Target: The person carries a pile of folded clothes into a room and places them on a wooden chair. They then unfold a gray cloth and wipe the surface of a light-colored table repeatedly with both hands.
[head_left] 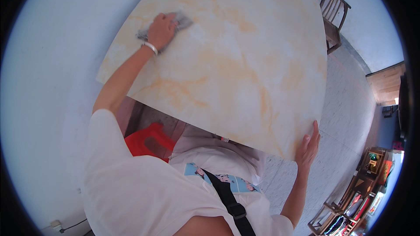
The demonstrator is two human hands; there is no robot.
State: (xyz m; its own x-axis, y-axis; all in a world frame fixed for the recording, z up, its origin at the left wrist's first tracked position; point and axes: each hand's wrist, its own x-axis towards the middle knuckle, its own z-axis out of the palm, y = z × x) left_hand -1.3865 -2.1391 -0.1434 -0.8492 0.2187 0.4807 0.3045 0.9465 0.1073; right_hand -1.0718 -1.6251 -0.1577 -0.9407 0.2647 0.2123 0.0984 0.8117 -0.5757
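Note:
My left hand [162,31], with a white bracelet on its wrist, presses a grey cloth [183,22] flat on a tabletop [223,68]. The cloth is slightly blurred and spreads out on both sides of the hand. The tabletop has a cream surface with an orange-yellow marbled pattern. At its near right corner rests my right hand [308,147], fingers spread along the edge, holding no loose thing.
A pale wall [49,72] runs close along the left. Beyond the table's right side stands a wooden chair [334,16]. A red plastic stool [151,141] is under the near edge. A wooden cabinet [364,183] with several items lies at lower right, past the tiled floor [341,105].

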